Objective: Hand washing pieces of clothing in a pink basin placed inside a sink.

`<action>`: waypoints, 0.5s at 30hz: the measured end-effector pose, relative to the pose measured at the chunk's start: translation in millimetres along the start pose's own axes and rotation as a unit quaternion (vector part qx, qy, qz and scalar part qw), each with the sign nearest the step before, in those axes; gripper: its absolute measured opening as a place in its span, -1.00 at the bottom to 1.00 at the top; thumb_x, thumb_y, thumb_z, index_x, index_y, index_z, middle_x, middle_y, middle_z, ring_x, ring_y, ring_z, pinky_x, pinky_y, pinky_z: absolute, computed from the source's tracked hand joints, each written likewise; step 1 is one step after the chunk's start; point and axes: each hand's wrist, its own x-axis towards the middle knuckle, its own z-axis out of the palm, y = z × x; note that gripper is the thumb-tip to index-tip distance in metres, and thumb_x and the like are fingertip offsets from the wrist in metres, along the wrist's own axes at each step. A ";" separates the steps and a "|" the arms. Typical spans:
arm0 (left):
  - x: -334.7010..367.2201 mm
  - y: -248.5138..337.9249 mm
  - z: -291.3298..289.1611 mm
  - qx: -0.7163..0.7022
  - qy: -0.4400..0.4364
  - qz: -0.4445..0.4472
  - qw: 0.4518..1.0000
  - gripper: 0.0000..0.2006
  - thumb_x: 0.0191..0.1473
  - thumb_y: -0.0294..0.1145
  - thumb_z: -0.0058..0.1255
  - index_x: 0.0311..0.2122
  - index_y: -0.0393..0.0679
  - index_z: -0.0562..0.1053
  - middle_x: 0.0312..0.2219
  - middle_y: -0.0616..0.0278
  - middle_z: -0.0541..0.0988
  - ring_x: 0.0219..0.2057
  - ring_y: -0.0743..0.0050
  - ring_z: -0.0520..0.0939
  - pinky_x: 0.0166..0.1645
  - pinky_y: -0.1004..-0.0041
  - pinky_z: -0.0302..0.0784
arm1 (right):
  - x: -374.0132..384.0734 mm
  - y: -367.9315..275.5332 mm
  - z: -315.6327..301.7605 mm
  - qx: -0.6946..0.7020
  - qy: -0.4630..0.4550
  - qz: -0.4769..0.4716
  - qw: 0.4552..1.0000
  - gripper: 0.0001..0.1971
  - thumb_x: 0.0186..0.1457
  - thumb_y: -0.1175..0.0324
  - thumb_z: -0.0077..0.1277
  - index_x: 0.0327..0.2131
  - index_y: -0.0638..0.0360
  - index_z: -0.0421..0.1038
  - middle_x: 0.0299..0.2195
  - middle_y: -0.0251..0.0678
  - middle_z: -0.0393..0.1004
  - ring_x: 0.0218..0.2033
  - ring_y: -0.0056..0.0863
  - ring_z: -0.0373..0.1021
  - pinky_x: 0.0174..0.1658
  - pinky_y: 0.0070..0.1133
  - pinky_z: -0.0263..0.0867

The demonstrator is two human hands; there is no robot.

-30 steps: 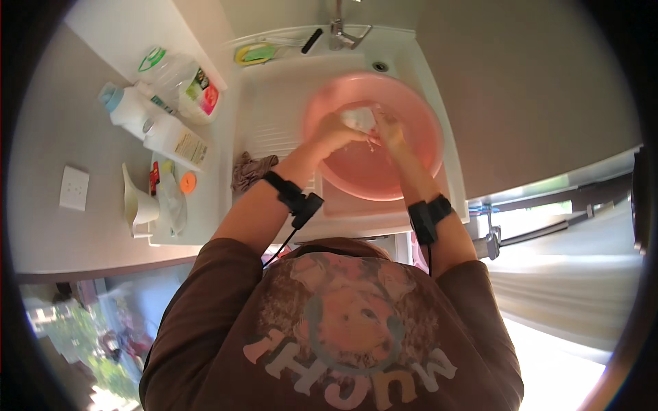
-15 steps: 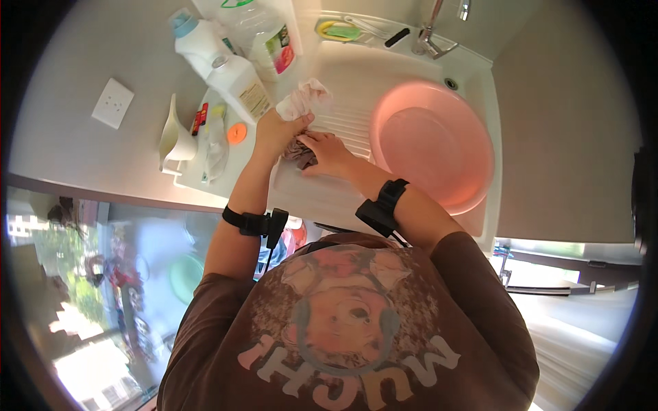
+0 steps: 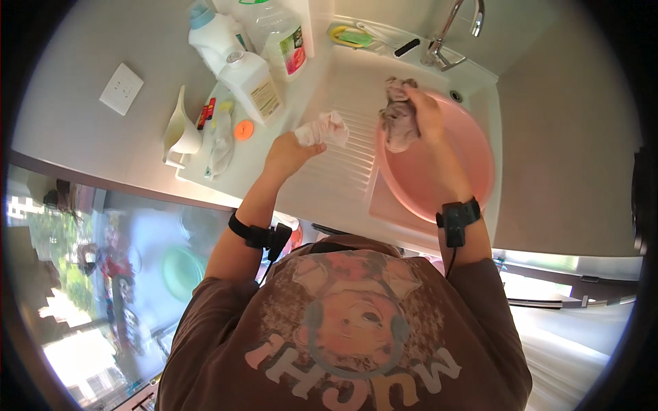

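My left hand (image 3: 286,156) is closed on a crumpled white cloth (image 3: 327,128) above the sink's ribbed washboard (image 3: 356,161). Farther right, my right hand (image 3: 430,115) grips a bunched brown-grey cloth (image 3: 400,122), which hangs over the left rim of a pink basin (image 3: 439,168). What kind of garment either cloth is, I cannot make out. The basin sits in the white sink (image 3: 349,75).
Left of the sink stand a white bottle with a blue cap (image 3: 205,34), a white jug (image 3: 253,85) and a clear bottle (image 3: 284,51). Nearer lie a white scoop (image 3: 184,130) and an orange lid (image 3: 244,130). A tap (image 3: 442,51) rises behind; a black-bristled brush (image 3: 407,47) rests on the ledge.
My hands have moved apart. The right one has carried the brown-grey cloth from the washboard to the basin's rim, while the left keeps the white cloth and has shifted slightly nearer and right.
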 end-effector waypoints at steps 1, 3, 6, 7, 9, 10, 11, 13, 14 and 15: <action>6.6 -10.5 8.3 0.018 -0.082 -0.027 0.996 -0.48 -0.21 -0.01 0.29 -0.21 -0.20 0.53 -0.40 0.00 0.61 -0.32 0.12 0.63 -0.22 0.28 0.49 | -7.1 -10.8 -13.2 0.036 0.039 0.014 0.998 -0.56 0.08 0.05 0.02 -0.24 0.31 0.51 -0.34 -0.29 0.55 -0.34 -0.54 0.44 -0.20 -0.59 0.32; 15.3 -17.7 25.9 0.043 -0.174 -0.041 0.983 -0.47 -0.22 0.01 0.29 -0.21 -0.20 0.53 -0.41 0.00 0.61 -0.32 0.11 0.63 -0.22 0.27 0.49 | -19.5 -22.5 -34.4 0.074 0.094 0.025 0.993 -0.53 0.10 0.01 0.01 -0.21 0.32 0.51 -0.32 -0.30 0.54 -0.33 -0.54 0.44 -0.19 -0.60 0.32; 14.1 0.6 43.4 0.286 0.025 0.199 0.937 -0.47 -0.21 0.03 0.27 -0.22 -0.21 0.53 -0.41 0.00 0.61 -0.32 0.10 0.62 -0.22 0.28 0.49 | -33.8 -27.9 -59.2 0.055 0.161 0.065 0.983 -0.49 0.14 -0.05 -0.05 -0.17 0.30 0.49 -0.29 -0.29 0.53 -0.33 -0.53 0.44 -0.19 -0.61 0.32; 20.7 21.8 47.4 0.221 0.063 0.267 0.936 -0.44 -0.19 0.04 0.25 -0.20 -0.24 0.52 -0.37 -0.02 0.60 -0.31 0.08 0.62 -0.20 0.30 0.50 | -38.5 -27.6 -62.8 0.029 0.139 0.084 0.986 -0.48 0.16 -0.06 -0.08 -0.17 0.28 0.49 -0.30 -0.30 0.53 -0.35 -0.55 0.43 -0.20 -0.60 0.33; 33.0 82.0 54.0 0.049 -0.055 0.276 0.958 -0.41 -0.15 0.07 0.22 -0.21 -0.31 0.50 -0.37 -0.04 0.59 -0.32 0.05 0.61 -0.19 0.32 0.49 | -50.9 -28.1 -69.6 0.004 0.129 0.104 0.986 -0.48 0.17 -0.08 -0.11 -0.16 0.26 0.48 -0.30 -0.32 0.53 -0.37 -0.57 0.43 -0.22 -0.60 0.34; 35.0 115.4 58.9 -0.051 -0.204 0.205 0.956 -0.40 -0.14 0.09 0.21 -0.24 -0.35 0.49 -0.39 -0.05 0.59 -0.34 0.05 0.61 -0.21 0.32 0.49 | -57.1 -30.4 -68.8 0.010 0.116 0.109 0.987 -0.48 0.18 -0.08 -0.13 -0.17 0.25 0.49 -0.32 -0.33 0.53 -0.39 -0.58 0.42 -0.24 -0.60 0.35; 37.2 130.1 83.5 -0.147 -0.188 0.231 0.943 -0.43 -0.13 0.10 0.20 -0.32 -0.35 0.49 -0.45 -0.03 0.58 -0.39 0.06 0.61 -0.25 0.30 0.49 | -60.4 -32.4 -69.4 0.016 0.102 0.112 0.988 -0.49 0.20 -0.07 -0.15 -0.18 0.23 0.49 -0.35 -0.34 0.52 -0.40 -0.60 0.42 -0.27 -0.60 0.35; 41.8 156.3 121.4 -0.241 -0.185 0.264 0.916 -0.44 -0.12 0.10 0.20 -0.40 -0.36 0.49 -0.51 -0.02 0.57 -0.43 0.08 0.61 -0.29 0.29 0.48 | -58.7 -17.2 -93.3 0.014 0.064 0.120 0.991 -0.49 0.21 -0.07 -0.17 -0.20 0.24 0.49 -0.38 -0.34 0.52 -0.42 -0.59 0.41 -0.31 -0.62 0.36; 44.2 165.9 132.7 -0.190 -0.135 0.302 0.924 -0.46 -0.10 0.08 0.19 -0.44 -0.36 0.48 -0.55 -0.01 0.56 -0.45 0.10 0.61 -0.32 0.28 0.47 | -63.2 -19.6 -94.2 -0.023 0.047 0.091 0.994 -0.48 0.21 -0.07 -0.18 -0.21 0.27 0.49 -0.39 -0.33 0.52 -0.42 -0.58 0.42 -0.32 -0.63 0.35; 47.1 172.8 141.3 -0.140 -0.084 0.340 0.926 -0.47 -0.09 0.06 0.19 -0.47 -0.37 0.48 -0.58 0.00 0.56 -0.48 0.12 0.61 -0.35 0.28 0.46 | -69.1 -22.8 -96.9 -0.060 0.031 0.062 0.996 -0.48 0.22 -0.06 -0.18 -0.23 0.29 0.49 -0.40 -0.31 0.53 -0.41 -0.58 0.43 -0.33 -0.64 0.35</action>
